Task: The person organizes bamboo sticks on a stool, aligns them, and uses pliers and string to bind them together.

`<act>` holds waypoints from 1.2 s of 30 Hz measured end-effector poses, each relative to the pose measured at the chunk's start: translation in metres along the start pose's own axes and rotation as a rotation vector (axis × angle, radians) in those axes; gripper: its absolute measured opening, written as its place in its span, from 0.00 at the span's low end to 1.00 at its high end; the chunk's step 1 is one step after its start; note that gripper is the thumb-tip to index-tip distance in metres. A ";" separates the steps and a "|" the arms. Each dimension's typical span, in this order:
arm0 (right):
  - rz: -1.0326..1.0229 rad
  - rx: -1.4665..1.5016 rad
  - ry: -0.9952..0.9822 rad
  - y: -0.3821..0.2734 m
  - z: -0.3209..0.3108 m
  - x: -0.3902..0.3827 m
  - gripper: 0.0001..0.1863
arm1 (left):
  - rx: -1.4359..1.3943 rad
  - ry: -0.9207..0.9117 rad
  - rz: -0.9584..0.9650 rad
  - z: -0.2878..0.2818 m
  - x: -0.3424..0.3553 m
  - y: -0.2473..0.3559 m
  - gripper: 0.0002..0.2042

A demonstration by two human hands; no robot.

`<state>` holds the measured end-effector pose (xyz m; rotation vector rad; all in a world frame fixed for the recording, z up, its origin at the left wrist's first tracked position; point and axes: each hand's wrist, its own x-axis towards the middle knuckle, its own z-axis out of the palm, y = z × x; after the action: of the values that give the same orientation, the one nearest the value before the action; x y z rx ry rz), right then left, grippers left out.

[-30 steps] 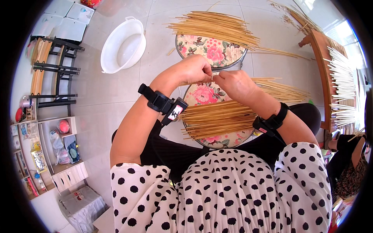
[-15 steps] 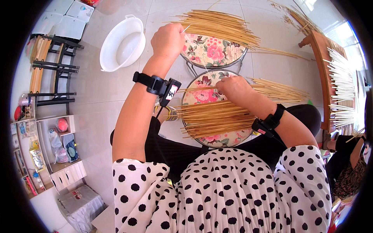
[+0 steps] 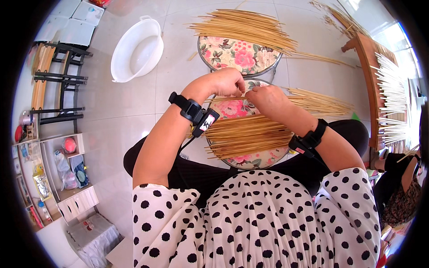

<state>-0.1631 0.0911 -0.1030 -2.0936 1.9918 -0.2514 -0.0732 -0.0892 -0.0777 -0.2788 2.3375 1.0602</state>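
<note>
Over the nearer floral stool (image 3: 230, 108), my two hands meet with fingertips nearly touching. My left hand (image 3: 225, 82) is closed in a pinch; what it holds is too small to make out. My right hand (image 3: 267, 99) is closed on a thin straw-coloured stick (image 3: 222, 99) that points left from the fingers. More thin sticks (image 3: 319, 102) stick out to the right behind that hand. Below my hands, a layer of sticks (image 3: 248, 134) lies across the stool seat. Black straps with small devices circle both wrists.
A farther floral stool (image 3: 243, 58) bears a pile of sticks (image 3: 241, 27). A white plastic tub (image 3: 138, 49) stands on the floor at left. At right, a wooden bench (image 3: 368, 76) holds pale sticks (image 3: 391, 89), with another person (image 3: 402, 196) nearby. Shelves (image 3: 67, 178) line the left.
My left hand has come down and toward me, from beside the far pile to my right hand. The pale strand at its fingers no longer shows. My right hand has barely moved.
</note>
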 end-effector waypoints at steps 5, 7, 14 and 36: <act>0.043 -0.009 0.041 0.005 0.009 0.000 0.11 | 0.141 0.140 0.022 0.004 0.002 0.003 0.06; 0.044 0.012 0.024 0.005 0.009 0.000 0.10 | 0.227 0.257 0.008 0.006 0.000 0.000 0.04; 0.076 0.037 -0.007 0.000 0.028 -0.004 0.05 | 0.353 0.600 -0.090 0.007 0.003 -0.019 0.04; 0.038 0.018 0.222 -0.010 0.040 -0.015 0.04 | 0.418 0.814 -0.268 0.005 0.011 -0.024 0.05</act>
<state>-0.1430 0.1083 -0.1378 -2.0938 2.1404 -0.5134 -0.0702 -0.1009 -0.1019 -0.9679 3.0220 0.3167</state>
